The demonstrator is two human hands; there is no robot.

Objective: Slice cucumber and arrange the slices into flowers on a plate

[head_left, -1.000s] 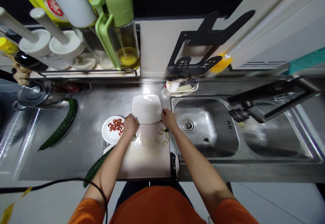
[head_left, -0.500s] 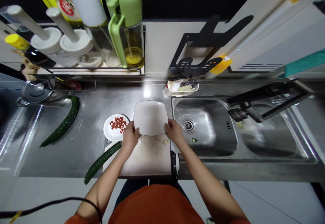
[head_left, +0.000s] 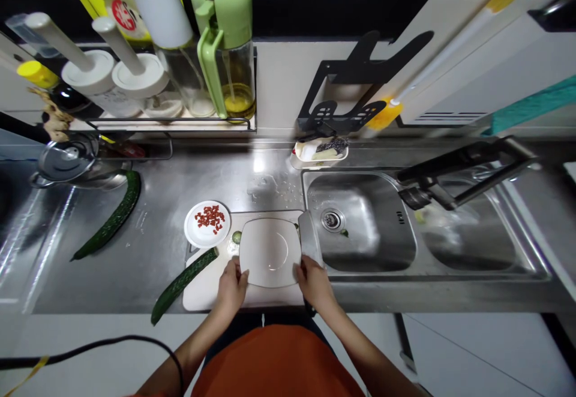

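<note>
Well, the white plate (head_left: pixel 267 247) was over the cutting board (head_left: pixel 201 292), pinched at both sides: the left hand (head_left: pixel 232 284) had its thumb on the rim, the right hand (head_left: pixel 315 283) closed on the opposite edge. One side faced the person's body; I couldn't judge its long axis. Up behind, a red label (head_left: pixel 123 14) bore lettering too blurred to read.

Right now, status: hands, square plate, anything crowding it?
Left hand and right hand hold square plate at opposite sides. Plate over cutting board. Knife close alongside, partly hidden by right hand.
</note>
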